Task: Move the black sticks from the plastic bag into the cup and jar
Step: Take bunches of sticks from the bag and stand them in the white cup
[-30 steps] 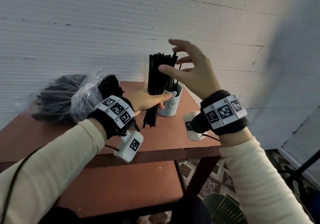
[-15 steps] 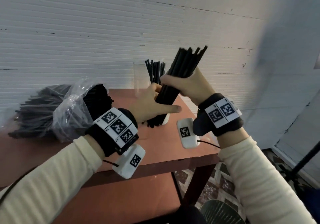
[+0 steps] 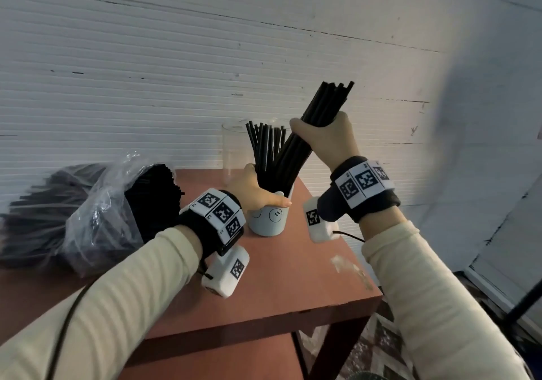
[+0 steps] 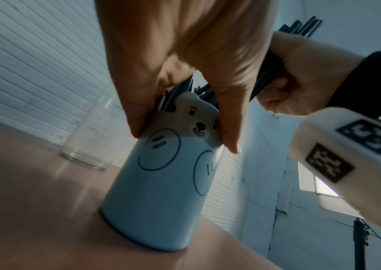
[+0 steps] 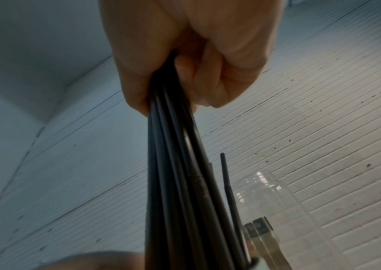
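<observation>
So the right hand (image 3: 325, 142) is wrapping its fingers tight around a fat bundle of black sticks (image 3: 311, 133), fist closed about halfway up the bundle. The bundle is leaning, top ends pointing up and to the right, bottom ends sitting down inside the cup (image 3: 268, 218). From the right wrist view you're basically looking down the sticks (image 5: 173, 182) running away from the fist (image 5: 185, 54), all packed together.

The left hand (image 3: 252, 189) is gripping the cup up at the rim, thumb lying across the front and the fingers going round the far side. In the left wrist view the thumb and fingers (image 4: 180, 54) are pinching either side of the little bear face at the top of the cup (image 4: 161, 191), which is pale blue with circle doodles on it and is standing flat on the table (image 4: 23, 210). There's already a smaller bunch of sticks (image 3: 264, 147) standing in the cup, fanning out a bit to the left of the held bundle.

The clear jar (image 3: 231, 150) is standing just behind the cup near the wall, and I can't tell if anything's in it. Over on the left side of the reddish-brown table (image 3: 293, 285) the plastic bag (image 3: 96, 212) is lying on its side, stuffed with loads more black sticks poking out of both ends
</observation>
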A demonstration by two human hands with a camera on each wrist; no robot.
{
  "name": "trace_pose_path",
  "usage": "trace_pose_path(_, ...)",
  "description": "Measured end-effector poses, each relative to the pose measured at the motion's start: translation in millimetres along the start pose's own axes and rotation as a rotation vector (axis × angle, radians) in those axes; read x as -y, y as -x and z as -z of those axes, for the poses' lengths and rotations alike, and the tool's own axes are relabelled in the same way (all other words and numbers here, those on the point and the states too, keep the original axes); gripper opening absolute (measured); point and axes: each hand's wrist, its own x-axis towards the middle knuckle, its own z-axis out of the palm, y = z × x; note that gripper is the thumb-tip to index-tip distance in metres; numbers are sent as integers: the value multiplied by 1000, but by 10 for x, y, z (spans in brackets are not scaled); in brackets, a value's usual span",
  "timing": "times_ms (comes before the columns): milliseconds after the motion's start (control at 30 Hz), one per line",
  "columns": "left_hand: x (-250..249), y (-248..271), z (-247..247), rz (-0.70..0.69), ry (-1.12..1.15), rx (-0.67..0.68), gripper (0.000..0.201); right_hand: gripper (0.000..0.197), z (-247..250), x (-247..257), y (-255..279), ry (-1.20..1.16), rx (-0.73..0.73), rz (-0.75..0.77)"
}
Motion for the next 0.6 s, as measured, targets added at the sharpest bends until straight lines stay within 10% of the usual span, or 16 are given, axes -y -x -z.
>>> trace_pose_path(600,117,-280,-13,-47,75,-23,111,49,-299,-177,-77,193,334,-86)
